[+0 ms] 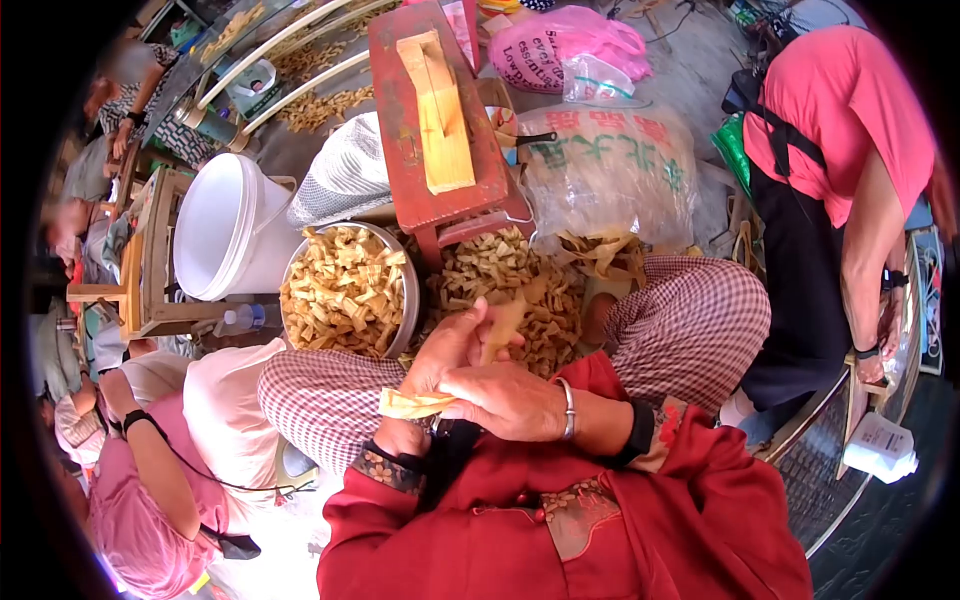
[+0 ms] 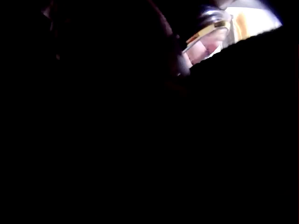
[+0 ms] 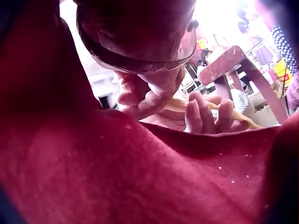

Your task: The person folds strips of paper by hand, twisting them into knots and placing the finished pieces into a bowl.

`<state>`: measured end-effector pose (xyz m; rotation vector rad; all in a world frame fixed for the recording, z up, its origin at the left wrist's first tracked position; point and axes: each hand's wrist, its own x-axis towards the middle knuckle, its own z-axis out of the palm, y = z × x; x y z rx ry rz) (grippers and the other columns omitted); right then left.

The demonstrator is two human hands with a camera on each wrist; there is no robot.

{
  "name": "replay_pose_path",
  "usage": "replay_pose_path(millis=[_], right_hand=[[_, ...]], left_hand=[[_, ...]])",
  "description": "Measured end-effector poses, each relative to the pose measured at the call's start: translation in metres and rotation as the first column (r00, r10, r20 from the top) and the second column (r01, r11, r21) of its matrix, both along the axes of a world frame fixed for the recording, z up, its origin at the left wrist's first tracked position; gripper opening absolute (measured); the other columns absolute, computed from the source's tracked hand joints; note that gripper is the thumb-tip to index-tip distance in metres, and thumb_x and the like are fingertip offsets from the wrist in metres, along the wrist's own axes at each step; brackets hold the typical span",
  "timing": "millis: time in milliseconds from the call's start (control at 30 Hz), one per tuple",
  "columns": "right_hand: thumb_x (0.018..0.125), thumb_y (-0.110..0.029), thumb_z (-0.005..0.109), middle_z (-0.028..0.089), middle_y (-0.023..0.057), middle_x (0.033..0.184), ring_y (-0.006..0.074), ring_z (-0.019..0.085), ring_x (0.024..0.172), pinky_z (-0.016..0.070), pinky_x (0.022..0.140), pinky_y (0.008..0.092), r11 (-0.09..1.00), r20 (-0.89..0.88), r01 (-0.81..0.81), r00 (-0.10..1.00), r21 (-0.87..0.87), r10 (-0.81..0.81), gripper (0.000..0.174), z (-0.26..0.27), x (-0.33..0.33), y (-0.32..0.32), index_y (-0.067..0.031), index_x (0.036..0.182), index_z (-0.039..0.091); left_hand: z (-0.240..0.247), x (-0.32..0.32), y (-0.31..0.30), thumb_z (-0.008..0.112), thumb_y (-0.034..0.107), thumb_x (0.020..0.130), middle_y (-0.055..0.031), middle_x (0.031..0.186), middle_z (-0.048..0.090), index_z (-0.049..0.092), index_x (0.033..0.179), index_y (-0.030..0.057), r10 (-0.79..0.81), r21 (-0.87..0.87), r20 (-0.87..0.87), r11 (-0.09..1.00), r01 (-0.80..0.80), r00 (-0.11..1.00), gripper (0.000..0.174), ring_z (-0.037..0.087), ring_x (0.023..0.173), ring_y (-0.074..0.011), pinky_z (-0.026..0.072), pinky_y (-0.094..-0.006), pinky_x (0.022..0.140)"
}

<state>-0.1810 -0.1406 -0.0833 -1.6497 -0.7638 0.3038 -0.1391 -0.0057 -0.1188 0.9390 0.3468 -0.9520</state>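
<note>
A pale yellow strip of what looks like tofu skin (image 1: 412, 404) runs between both hands over the lap. My right hand (image 1: 512, 398), with a bangle at its wrist, pinches the strip between thumb and fingers. Just beyond it, my left hand (image 1: 438, 352) holds the strip, whose other end sticks up past the fingers. In the right wrist view, the strip (image 3: 243, 119) crosses the left hand (image 3: 208, 114), with fingers bent up in front of it. A red sleeve hides much of that view. The left wrist view is almost all black.
A metal basin (image 1: 411, 305) full of folded yellow pieces stands at the left knee, beside another pile (image 1: 505, 265) ahead. Stacked strips (image 1: 440, 125) lie on a red wooden bench (image 1: 395, 130). A white bucket (image 1: 215, 230) and clear plastic sack (image 1: 610, 175) stand nearby. Other people sit on both sides.
</note>
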Motion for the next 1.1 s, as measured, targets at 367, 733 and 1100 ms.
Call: replay_pose_path(millis=[367,733,1100], right_hand=[[0.100,-0.023,0.041,0.062,0.0060,0.082,0.0101,0.061,0.069,0.0497,0.058,0.0220,0.941,-0.476,0.226,0.876,0.253,-0.082,0.028,0.009,0.001,-0.011,0.0029,0.104,0.052],[0.098,-0.023,0.045,0.063,0.0052,0.089,0.0119,0.058,0.083,0.0474,0.076,0.0265,0.847,-0.435,0.499,0.814,0.184,-0.385,0.029,-0.006,0.019,-0.010,0.0004,0.113,0.055],[0.092,-0.030,0.046,0.049,0.0008,0.059,0.0076,0.044,0.050,0.0351,0.046,0.0244,0.960,-0.464,0.277,0.857,0.050,-0.223,0.037,-0.025,0.024,-0.007,-0.0004,0.073,0.055]], left_hand=[[0.006,-0.016,0.013,0.050,0.026,0.096,0.0050,0.058,0.042,0.054,0.082,0.0061,0.228,0.128,0.320,0.952,-0.280,0.920,0.025,0.036,0.045,-0.0058,0.0294,-0.0199,0.040],[0.046,-0.023,0.012,0.051,0.024,0.090,-0.0054,0.069,0.057,0.058,0.092,-0.0012,0.064,-0.048,0.143,0.997,-0.057,0.988,0.026,0.054,0.052,-0.0152,0.0481,-0.0287,0.046],[0.055,-0.033,0.022,0.073,0.012,0.076,-0.0091,0.091,0.061,0.063,0.082,0.0008,-0.459,0.461,0.874,0.676,-0.575,0.160,0.017,0.059,0.072,-0.0201,0.0478,-0.0281,0.064]])
